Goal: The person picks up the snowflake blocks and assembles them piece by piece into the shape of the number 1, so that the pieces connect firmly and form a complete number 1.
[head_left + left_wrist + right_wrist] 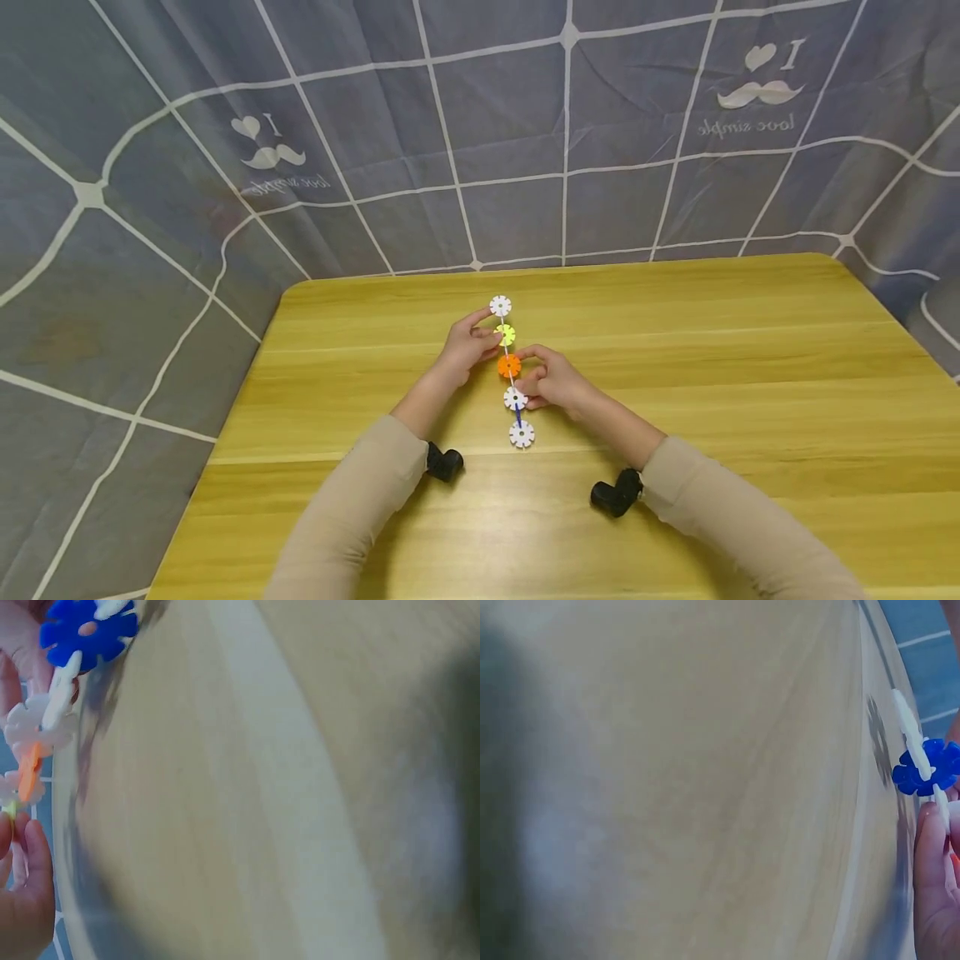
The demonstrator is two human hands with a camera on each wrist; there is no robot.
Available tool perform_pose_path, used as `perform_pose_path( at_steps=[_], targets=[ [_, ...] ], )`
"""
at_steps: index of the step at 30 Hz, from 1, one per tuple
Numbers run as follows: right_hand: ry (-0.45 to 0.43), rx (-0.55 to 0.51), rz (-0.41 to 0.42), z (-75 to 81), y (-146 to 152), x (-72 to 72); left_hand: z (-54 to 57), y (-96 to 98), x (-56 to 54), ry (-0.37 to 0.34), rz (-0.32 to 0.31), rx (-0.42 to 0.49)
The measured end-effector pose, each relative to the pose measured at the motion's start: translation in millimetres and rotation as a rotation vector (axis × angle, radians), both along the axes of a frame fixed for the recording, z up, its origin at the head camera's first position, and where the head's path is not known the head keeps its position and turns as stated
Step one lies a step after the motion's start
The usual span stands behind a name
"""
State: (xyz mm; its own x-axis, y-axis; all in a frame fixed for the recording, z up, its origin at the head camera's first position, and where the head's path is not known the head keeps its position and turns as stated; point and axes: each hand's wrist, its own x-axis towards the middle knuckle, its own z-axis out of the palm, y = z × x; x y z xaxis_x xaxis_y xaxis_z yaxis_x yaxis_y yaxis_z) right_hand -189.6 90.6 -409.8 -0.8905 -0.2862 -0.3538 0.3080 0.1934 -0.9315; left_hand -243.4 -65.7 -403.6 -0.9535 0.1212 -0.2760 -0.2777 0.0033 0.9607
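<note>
A chain of slotted snowflake discs runs lengthwise between both hands, above the wooden table. From far to near, the head view shows a white disc (495, 302), a yellow-green disc (511, 337), an orange disc (503, 367), then two more white discs; thin edge-on discs link them. My left hand (465, 346) pinches the chain at the yellow-green disc. With thumb and fingers, my right hand (557, 381) grips the white disc (512, 404) below the orange one. A blue disc (910, 778) joins that to the nearest white disc (910, 733), which hangs free of both hands.
A yellow wood-grain table (750, 375) lies under the hands. Grey curtains (510, 117) with white lines stand behind and at the sides. Black wrist mounts (445, 463) sit at both sleeve cuffs.
</note>
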Motion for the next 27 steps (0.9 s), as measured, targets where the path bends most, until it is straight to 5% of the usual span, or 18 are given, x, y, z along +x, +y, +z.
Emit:
perform_pose_path(
  at_steps=[16,22,27],
  targets=[
    [-0.002,0.038,0.001,-3.9,0.5,-9.0,-11.5,5.6,-5.6,0.041,0.029,-0.108],
    [-0.033,0.032,-0.013,-2.1,0.4,-11.7,-8.7,5.0,-6.8,0.175,0.008,-0.291],
    [-0.044,-0.011,0.008,-4.2,6.0,-13.2,-4.2,-11.0,-5.8,0.34,-0.085,-0.513]
  ],
)
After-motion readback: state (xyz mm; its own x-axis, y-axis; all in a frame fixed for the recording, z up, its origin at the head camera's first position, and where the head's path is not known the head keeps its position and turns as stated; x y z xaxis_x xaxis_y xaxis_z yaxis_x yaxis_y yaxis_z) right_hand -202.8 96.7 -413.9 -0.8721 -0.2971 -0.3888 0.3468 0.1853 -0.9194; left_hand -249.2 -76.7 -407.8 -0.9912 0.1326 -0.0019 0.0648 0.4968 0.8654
